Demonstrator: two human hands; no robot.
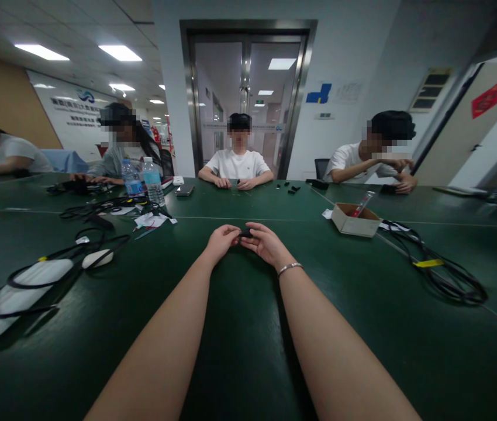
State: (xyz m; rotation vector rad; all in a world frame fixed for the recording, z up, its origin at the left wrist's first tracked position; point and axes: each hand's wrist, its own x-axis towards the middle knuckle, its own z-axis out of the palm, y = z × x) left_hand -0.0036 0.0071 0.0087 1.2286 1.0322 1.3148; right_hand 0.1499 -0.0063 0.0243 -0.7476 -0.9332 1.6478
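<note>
Both my hands meet above the dark green table point(248, 327), straight ahead of me. Between them is a small black piece point(245, 233), too small and too covered by fingers to name its kind. My left hand point(223, 242) pinches its left end with thumb and fingertips. From the other side my right hand point(268, 244) grips it, fingers curled around the right end. A silver bracelet point(290, 269) circles my right wrist.
Left lie black cables point(95, 234), a white keyboard point(24, 292), a white mouse point(97, 258), papers point(151, 220) and two water bottles point(154, 182). Right are a cardboard box point(356, 225) and coiled cable point(445, 275). Several people sit around; small black pieces point(293, 190) lie across the table.
</note>
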